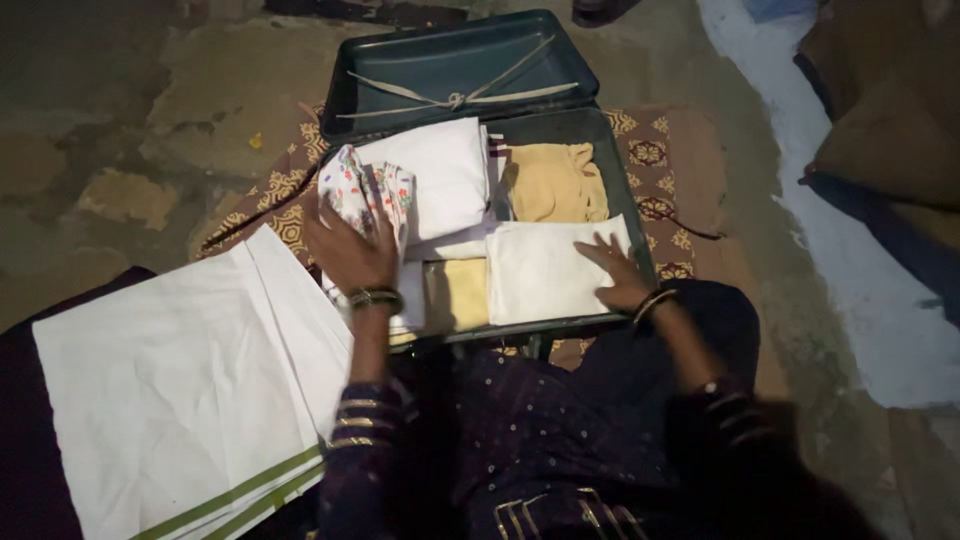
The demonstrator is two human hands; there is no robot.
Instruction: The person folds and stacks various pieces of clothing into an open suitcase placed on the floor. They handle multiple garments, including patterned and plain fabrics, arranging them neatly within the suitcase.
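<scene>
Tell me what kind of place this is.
Probably a home floor: an open dark green metal trunk of folded cloths sits on a brown patterned mat over rough, patchy flooring.

My left hand (350, 252) flat on a floral folded cloth (365, 190) in the open green suitcase (470, 70), my right hand (618, 272) pressing a white folded cloth (540, 270) — yellow cloth (555, 182) behind, large white sheet (180, 380) on my lap.

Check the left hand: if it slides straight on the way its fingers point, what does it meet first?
The left hand lies flat on the floral cloth, fingers pointing toward the lid. Straight on, it likely meets the folded white cloth first; the exact line is hard to judge.
</scene>
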